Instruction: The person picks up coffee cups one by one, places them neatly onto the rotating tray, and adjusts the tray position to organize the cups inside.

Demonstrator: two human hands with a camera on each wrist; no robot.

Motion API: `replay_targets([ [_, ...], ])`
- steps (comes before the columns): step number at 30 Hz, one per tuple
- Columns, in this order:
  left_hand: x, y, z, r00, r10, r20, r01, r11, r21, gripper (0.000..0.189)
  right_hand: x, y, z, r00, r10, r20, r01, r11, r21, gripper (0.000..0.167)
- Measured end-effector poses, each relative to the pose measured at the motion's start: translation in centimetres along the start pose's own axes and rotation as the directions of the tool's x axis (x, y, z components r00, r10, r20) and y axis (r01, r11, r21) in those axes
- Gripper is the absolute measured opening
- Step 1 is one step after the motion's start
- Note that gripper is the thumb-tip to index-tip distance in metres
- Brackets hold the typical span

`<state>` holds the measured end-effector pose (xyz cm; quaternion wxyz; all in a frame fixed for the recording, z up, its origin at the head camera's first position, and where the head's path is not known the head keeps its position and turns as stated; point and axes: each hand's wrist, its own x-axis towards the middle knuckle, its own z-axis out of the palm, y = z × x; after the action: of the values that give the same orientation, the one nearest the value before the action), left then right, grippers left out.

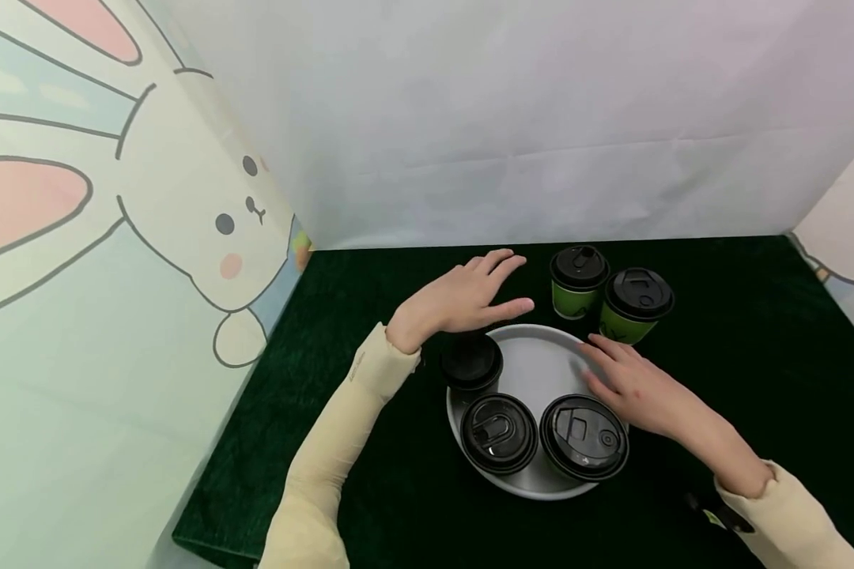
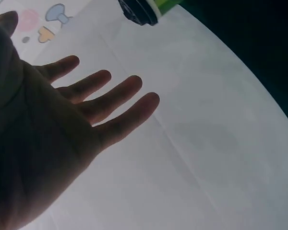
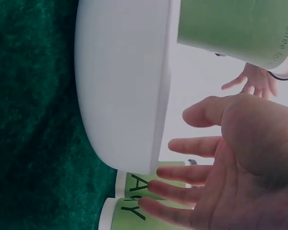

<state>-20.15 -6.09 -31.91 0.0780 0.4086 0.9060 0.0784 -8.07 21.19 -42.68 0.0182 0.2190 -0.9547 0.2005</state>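
Observation:
A round pale tray (image 1: 534,356) bears three black-lidded cups: one at the back left (image 1: 473,362), one at the front left (image 1: 500,435) and one at the front right (image 1: 585,437). Behind the tray stand two green paper cups with black lids, a left one (image 1: 573,299) and a right one (image 1: 619,325). My left hand (image 1: 455,299) hovers near the tray's far left side, fingers spread, holding nothing. By the tray's right rim is my right hand (image 1: 640,389), its fingers extended and holding nothing. In the right wrist view its fingers (image 3: 192,146) appear beside the tray wall; contact is unclear.
Dark green cloth (image 1: 740,332) covers the table. A pale sheet (image 1: 512,118) hangs along its back edge. To the left is a wall panel (image 1: 178,190) with a rabbit drawing.

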Motion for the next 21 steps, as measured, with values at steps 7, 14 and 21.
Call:
replay_targets([
  [7, 2.2, -2.0, 0.7, 0.996, -0.085, 0.031, 0.087, 0.995, -0.055, 0.077, 0.3, 0.8, 0.6, 0.999, -0.012, 0.038, 0.010, 0.999, 0.041, 0.050],
  [14, 2.8, -3.9, 2.6, 0.996, -0.088, 0.023, 0.090, 0.991, -0.103, 0.074, 0.0, 1.1, 1.2, 0.996, 0.009, 0.086, -0.018, 0.995, 0.096, 0.053],
  [21, 3.2, -4.5, 3.0, 0.997, -0.074, 0.028, 0.077, 0.989, -0.128, 0.073, -0.4, 1.0, 1.1, 0.998, 0.022, 0.052, -0.026, 0.998, 0.066, 0.055],
])
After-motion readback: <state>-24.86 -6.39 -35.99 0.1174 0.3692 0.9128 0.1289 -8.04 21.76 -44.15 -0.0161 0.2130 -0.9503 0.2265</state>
